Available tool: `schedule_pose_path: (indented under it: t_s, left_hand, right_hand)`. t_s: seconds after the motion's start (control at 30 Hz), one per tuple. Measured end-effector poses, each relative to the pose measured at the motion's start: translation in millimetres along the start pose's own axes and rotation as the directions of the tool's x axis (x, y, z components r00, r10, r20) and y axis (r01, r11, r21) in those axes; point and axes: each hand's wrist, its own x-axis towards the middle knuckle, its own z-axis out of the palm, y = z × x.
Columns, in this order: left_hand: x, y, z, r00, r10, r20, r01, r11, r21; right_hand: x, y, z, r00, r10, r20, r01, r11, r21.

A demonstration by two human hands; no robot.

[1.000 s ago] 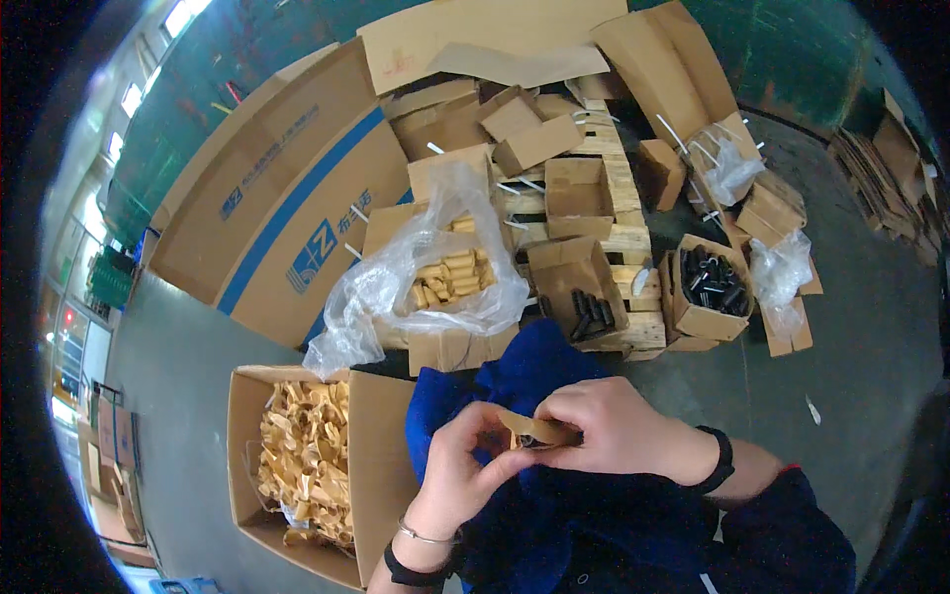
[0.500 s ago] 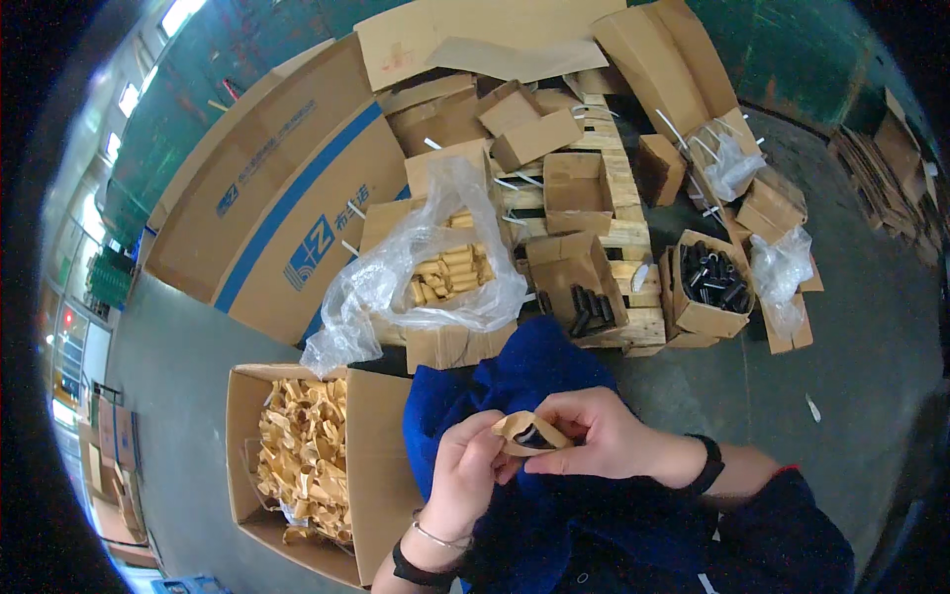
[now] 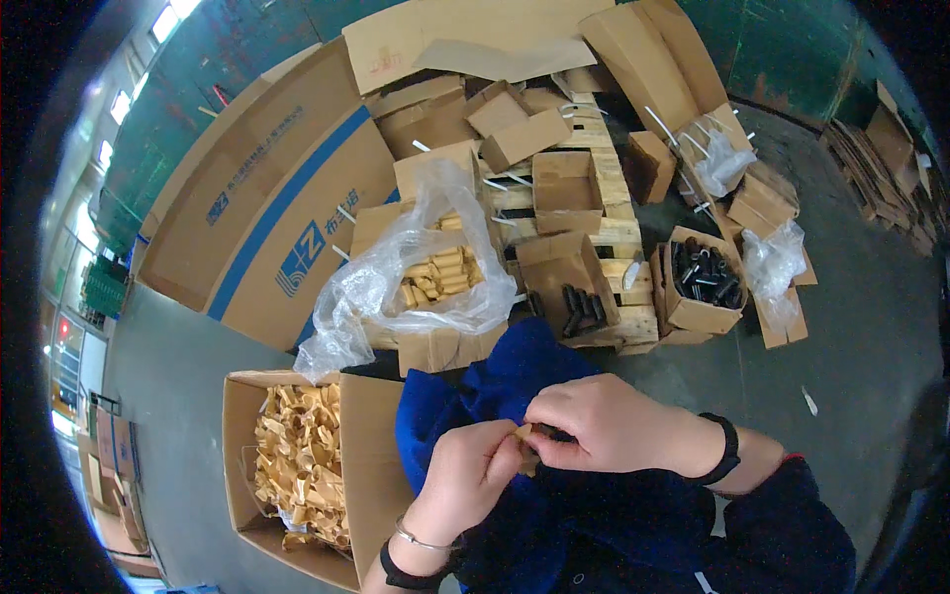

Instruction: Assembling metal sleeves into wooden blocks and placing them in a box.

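Both hands meet over the person's lap, above a blue cloth (image 3: 495, 396) draped across the knees. The left hand (image 3: 473, 475) and the right hand (image 3: 604, 426) each have their fingers pinched together on one small tan piece (image 3: 524, 436), which sits between the fingertips and is mostly hidden by them. Just to the left on the floor stands an open cardboard box (image 3: 371, 465) full of similar tan pieces. Ahead of the knees, a box lined with a clear plastic bag (image 3: 396, 287) holds pale wooden pieces, and further right a small carton of black cylinders (image 3: 701, 277) rests against a wooden pallet (image 3: 614, 233).
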Motion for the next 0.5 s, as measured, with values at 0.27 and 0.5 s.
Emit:
schedule_pose_path:
  t_s: [0.27, 0.5]
  left_hand:
    - [-14, -13, 5, 0.970, -0.060, -0.237, -0.044, 0.912, -0.409]
    - [-7, -37, 21, 0.931, -0.102, -0.351, -0.166, 0.739, -0.653]
  right_hand:
    - [-12, 15, 8, 0.895, 0.407, -0.180, -0.279, 0.829, 0.485]
    - [-15, 24, 18, 0.815, 0.502, -0.288, -0.235, 0.741, 0.629]
